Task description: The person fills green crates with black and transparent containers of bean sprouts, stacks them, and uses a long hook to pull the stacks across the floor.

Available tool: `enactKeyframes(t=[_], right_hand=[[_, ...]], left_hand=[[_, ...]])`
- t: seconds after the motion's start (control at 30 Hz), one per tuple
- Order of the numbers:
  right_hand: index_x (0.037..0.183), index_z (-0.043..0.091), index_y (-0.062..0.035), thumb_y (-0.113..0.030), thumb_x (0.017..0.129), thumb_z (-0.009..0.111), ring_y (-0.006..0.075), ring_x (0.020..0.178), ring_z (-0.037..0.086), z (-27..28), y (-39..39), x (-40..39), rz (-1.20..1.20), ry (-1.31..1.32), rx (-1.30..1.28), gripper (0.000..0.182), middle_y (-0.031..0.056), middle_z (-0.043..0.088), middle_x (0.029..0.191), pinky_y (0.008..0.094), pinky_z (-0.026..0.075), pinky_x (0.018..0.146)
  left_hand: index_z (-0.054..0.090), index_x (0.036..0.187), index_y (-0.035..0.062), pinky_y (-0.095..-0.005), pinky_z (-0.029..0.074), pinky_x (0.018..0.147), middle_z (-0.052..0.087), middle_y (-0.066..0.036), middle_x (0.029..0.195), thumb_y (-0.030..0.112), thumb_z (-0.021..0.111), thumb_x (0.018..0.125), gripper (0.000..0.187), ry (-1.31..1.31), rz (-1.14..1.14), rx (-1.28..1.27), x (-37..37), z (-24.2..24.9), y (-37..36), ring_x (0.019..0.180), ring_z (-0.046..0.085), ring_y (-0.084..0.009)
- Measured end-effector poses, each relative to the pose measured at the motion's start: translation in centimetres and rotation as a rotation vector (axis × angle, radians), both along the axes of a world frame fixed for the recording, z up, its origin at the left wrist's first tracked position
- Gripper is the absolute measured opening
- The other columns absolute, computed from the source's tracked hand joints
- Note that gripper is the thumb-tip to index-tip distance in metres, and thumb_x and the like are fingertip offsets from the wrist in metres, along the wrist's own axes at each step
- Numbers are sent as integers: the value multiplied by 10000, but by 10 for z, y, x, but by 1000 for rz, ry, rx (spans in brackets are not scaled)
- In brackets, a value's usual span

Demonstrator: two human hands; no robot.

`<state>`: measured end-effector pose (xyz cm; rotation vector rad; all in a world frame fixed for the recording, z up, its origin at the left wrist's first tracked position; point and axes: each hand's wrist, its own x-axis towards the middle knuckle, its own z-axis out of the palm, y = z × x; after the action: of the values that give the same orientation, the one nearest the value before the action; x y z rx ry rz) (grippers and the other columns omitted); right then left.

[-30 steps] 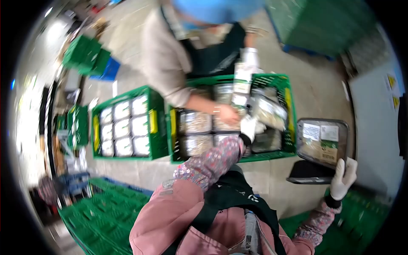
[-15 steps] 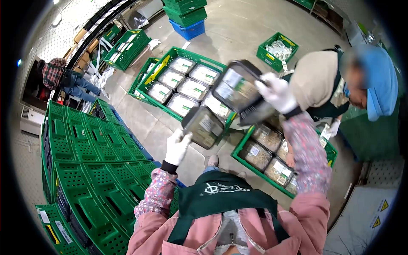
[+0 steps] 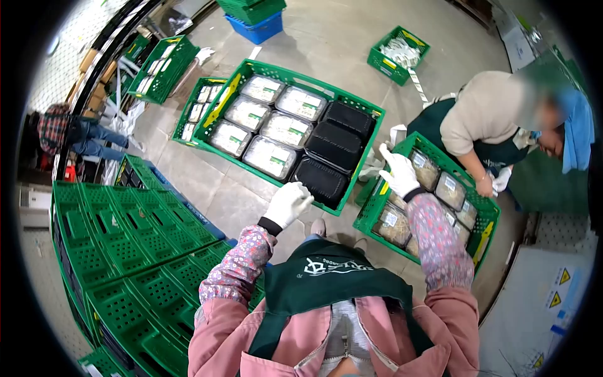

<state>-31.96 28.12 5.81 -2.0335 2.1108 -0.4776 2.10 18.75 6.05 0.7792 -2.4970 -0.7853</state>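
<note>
My left hand (image 3: pixel 289 202), in a white glove, holds nothing; its fingers are partly curled beside the near edge of a green crate (image 3: pixel 295 78). Inside that crate, clear-lidded packs (image 3: pixel 271 157) with labels fill the left and middle, and black trays (image 3: pixel 333 146) stand in the right column. My right hand (image 3: pixel 398 171), also gloved in white, has its fingers spread over the left rim of a second green crate (image 3: pixel 480 242). Labelled packs of a brownish food (image 3: pixel 450 190) lie in this one.
A co-worker (image 3: pixel 487 110) bends over the second crate's far side, a hand at its rim. Another person (image 3: pixel 75 132) stands far left. Stacked green crates (image 3: pixel 135 232) are at left. A small crate (image 3: pixel 399 55) of white labels and a blue crate (image 3: pixel 256 30) stand beyond.
The two packs that my hands held are gone from them. Black trays now show in the first crate's right column. My right hand has moved down, and the second crate sits higher in view.
</note>
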Motion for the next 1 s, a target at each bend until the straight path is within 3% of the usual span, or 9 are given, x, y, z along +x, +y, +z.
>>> enactKeyframes(t=[0.23,0.37,0.5,0.63,0.77,0.87,0.9,0.93,1.0], right_hand=[[1159,591,-39,-143,865,617,294,1052,590,-12,221,-40,-756,-259,-131,313,155,625,1132,369,451,926],[1150,579,16,-169,930,543,198,1056,572,0,343,-64,-1280,-244,-561,289,116,622,1129,307,433,931],[1177,564,-6,-355,940,489,322,1117,543,-38,412,-103,-1559,-61,-261,428,195,586,1178,364,412,957],[1289,472,-78,-577,887,423,376,1161,499,-100,384,-133,-1519,-272,201,642,216,564,1209,421,379,986],[1300,449,-76,-623,874,401,403,1098,537,-99,319,-128,-1447,-534,457,695,251,578,1160,458,402,948],[1242,524,-51,-536,871,504,374,1103,546,-152,328,-144,-1426,-624,258,611,252,578,1165,409,413,952],[1213,554,-44,-492,873,540,369,1095,551,-166,337,-143,-1412,-668,139,562,247,579,1166,401,417,947],[1097,608,-16,-409,874,583,368,1033,580,-199,346,-148,-1303,-583,-228,452,247,600,1107,402,442,892],[952,583,-57,-387,881,567,446,863,580,-129,359,-155,-1284,-612,-90,338,270,611,883,467,469,742]], left_hand=[[667,833,18,-349,471,676,639,-111,774,203,627,865,192,122,417,221,-26,-70,-58,709,600,-226],[669,918,17,-284,466,678,652,-57,817,185,582,921,189,145,379,392,-57,-31,-37,744,585,-124],[636,993,1,-257,470,795,652,-62,964,147,543,942,180,331,233,595,-91,-19,19,833,595,-116],[630,1000,-13,-250,483,741,651,-68,969,150,545,941,192,122,7,704,-140,4,91,797,609,-120],[627,1017,-11,-246,488,771,655,-67,981,153,554,937,197,110,-82,1071,-206,11,160,852,626,-131],[615,1034,-4,-263,511,732,659,-60,947,205,553,943,236,34,-115,1076,-258,-38,187,821,624,-113],[611,1029,-3,-272,518,720,661,-73,939,207,547,946,235,73,-66,1270,-281,-34,199,809,630,-125],[597,1054,-4,-279,524,715,664,-93,953,221,548,943,255,74,-9,1400,-302,-45,208,800,643,-154],[566,1108,9,-326,533,765,638,-137,1064,283,554,935,325,37,1,1527,-342,-70,218,897,650,-231]])
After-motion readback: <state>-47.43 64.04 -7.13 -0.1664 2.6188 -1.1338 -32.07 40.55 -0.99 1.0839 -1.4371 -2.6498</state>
